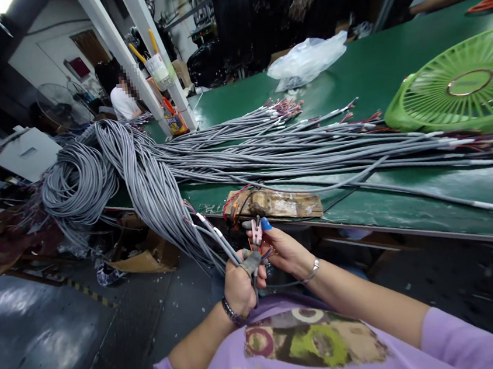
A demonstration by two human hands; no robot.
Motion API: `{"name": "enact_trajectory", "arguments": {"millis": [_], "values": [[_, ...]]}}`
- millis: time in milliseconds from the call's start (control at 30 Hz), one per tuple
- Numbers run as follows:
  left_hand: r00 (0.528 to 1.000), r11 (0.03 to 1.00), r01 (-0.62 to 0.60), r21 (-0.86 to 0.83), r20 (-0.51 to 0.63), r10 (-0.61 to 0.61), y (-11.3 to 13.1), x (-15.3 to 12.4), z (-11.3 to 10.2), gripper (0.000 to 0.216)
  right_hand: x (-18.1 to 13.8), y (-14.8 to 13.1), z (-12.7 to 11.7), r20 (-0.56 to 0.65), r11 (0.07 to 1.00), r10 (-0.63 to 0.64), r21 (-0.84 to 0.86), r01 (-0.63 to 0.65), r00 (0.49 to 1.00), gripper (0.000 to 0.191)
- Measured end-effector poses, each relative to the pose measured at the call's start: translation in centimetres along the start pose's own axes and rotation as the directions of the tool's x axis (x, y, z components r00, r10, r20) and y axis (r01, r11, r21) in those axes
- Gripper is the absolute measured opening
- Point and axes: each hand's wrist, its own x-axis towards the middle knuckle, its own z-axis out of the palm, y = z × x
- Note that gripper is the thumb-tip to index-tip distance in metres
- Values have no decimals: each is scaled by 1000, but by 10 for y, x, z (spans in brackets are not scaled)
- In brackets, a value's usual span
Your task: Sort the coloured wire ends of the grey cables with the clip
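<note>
My left hand (239,282) is closed around a grey cable end (217,240) that comes down from a thick bundle of grey cables (149,183) draped over the table's edge. My right hand (282,248) is closed on a small pair of cutters (256,230) with pale jaws, and one fingertip wears a blue cover (266,223). Thin red and coloured wires (266,253) show between the two hands. Both hands are held close together in front of my chest, just below the green table (375,71).
Long grey cables with red wire ends (312,142) lie across the table. A worn cardboard pad (275,203) sits at its near edge. A green fan grille (460,85) is at right, a plastic bag (308,57) farther back. Another person (125,97) sits far left.
</note>
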Motion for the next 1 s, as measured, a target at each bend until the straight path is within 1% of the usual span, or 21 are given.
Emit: {"name": "enact_trajectory", "arguments": {"millis": [100,200,367,433,533,600,667,767,900,1000], "values": [[1000,1000,11,17,8,-11,-3,0,-1,36,-2,0,2,-21,1000,23,13,-23,1000,29],[1000,1000,-2,3,17,2,-4,-2,-2,34,-4,-1,2,-15,998,51,21,-51,999,33],[999,999,-42,-11,9,42,-2,-9,-4,35,-10,-5,1,70,995,94,10,-95,993,38],[999,998,-51,-22,-11,50,-2,-11,-4,36,-12,-6,1,86,997,80,-20,-78,993,33],[997,997,-72,-33,-39,70,-1,-11,-2,35,-13,-6,2,85,997,4,-72,2,996,26],[996,997,-74,-26,-52,73,0,-10,0,35,-12,-5,1,83,995,-34,-92,42,996,27],[997,998,-60,-18,-59,59,1,-9,2,35,-12,-4,0,72,994,-48,-96,55,996,28],[997,999,-44,-21,-63,42,1,-7,5,37,-11,-4,0,71,993,-35,-106,42,997,31],[996,999,-52,-13,-77,51,-1,-5,7,40,-12,-6,2,124,989,-5,-147,24,992,35],[996,999,-43,4,-75,44,-3,-3,7,40,-12,-7,3,134,990,-4,-142,23,991,35]]}}
